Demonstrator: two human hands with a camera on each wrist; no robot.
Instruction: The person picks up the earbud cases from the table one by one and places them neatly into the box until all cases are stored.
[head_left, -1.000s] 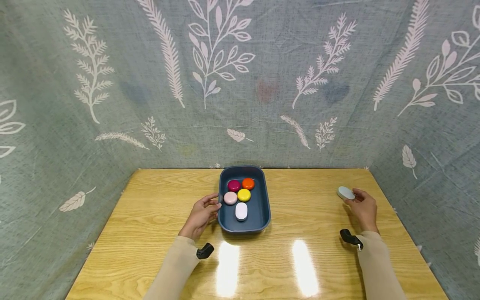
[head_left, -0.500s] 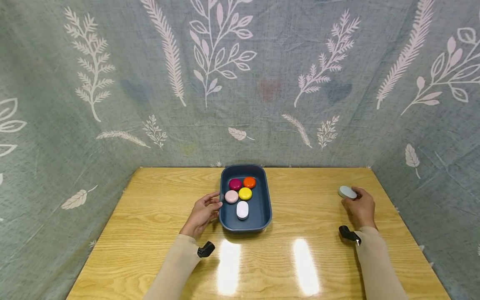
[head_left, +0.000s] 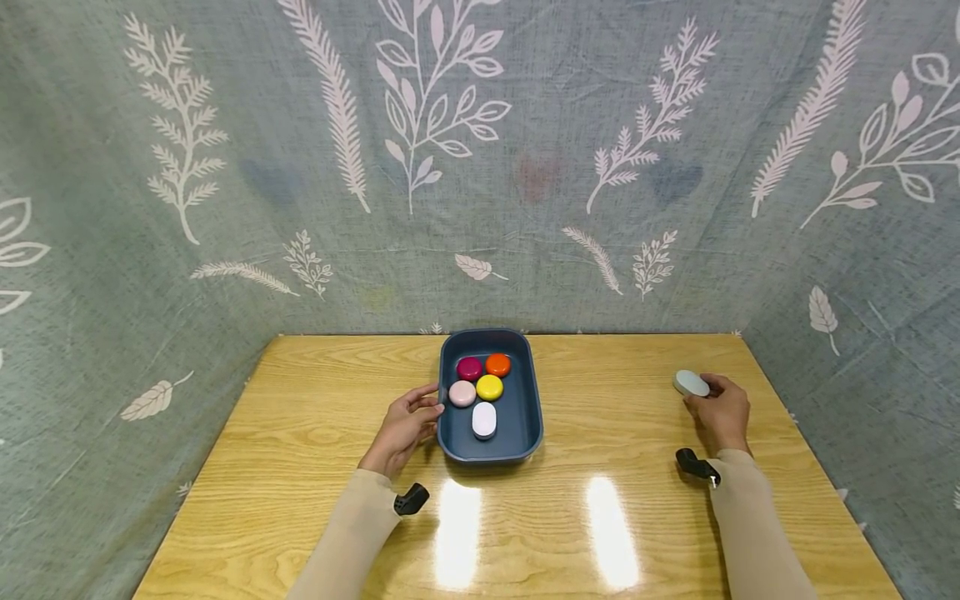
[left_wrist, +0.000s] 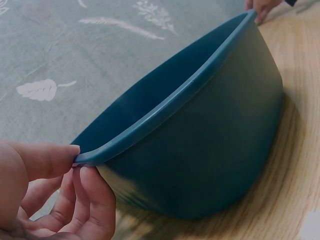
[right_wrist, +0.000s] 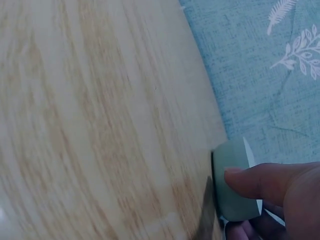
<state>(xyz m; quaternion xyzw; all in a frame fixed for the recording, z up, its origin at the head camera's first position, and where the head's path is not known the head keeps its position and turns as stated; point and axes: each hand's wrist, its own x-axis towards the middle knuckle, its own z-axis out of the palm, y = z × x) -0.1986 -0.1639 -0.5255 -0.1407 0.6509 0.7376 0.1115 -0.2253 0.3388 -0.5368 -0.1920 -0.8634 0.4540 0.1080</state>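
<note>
My left hand (head_left: 401,429) pinches the rim of a dark blue rectangular tub (head_left: 514,450) at its left side. In the left wrist view the thumb lies over the tub's rim (left_wrist: 165,107) and the fingers curl beneath it. Inside the tub sit a magenta disc (head_left: 469,368), an orange disc (head_left: 498,365), a pale pink disc (head_left: 462,393), a yellow disc (head_left: 490,387) and a white oblong piece (head_left: 484,419). Far to the right, my right hand (head_left: 723,415) pinches a pale green oval block (head_left: 691,383) at the table surface. Its thumb (right_wrist: 245,182) presses the block's side.
The wooden table (head_left: 600,417) is bordered by a grey-green leaf-print cloth (head_left: 480,167) at the back and both sides. Bright light reflections (head_left: 611,533) lie on the front of the table. Black wrist mounts (head_left: 411,500) are fixed to both sleeves.
The right hand has shifted very slightly, still holding the pale green oval block. The left hand and the tub keep their place; the head view has moved a little.
</note>
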